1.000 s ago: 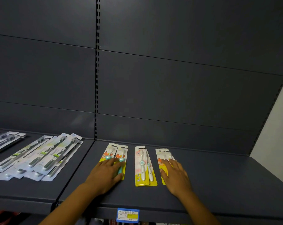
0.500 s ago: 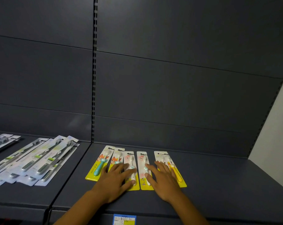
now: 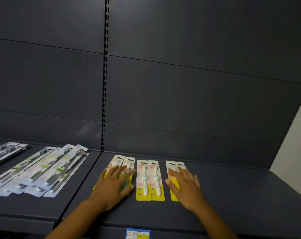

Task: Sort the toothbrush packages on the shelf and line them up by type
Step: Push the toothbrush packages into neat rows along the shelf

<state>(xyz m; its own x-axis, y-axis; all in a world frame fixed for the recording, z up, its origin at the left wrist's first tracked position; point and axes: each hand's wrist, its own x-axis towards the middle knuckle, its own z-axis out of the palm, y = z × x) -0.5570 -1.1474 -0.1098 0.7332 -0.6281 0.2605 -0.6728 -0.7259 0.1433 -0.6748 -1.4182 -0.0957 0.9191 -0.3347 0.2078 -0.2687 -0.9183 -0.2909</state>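
Your left hand flat, fingers spread, pressing leftmost yellow packages. Your right hand flat on rightmost yellow package. Middle pair between hands, untouched. White packages piled far left on shelf.

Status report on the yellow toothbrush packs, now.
Left hand flat on left pair. Right hand flat on right pair. Middle pair untouched, side by side. Nothing in the way.

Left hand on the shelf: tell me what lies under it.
The left hand rests flat on two yellow toothbrush packages; their tops and a teal handle show. Their lower halves are covered.
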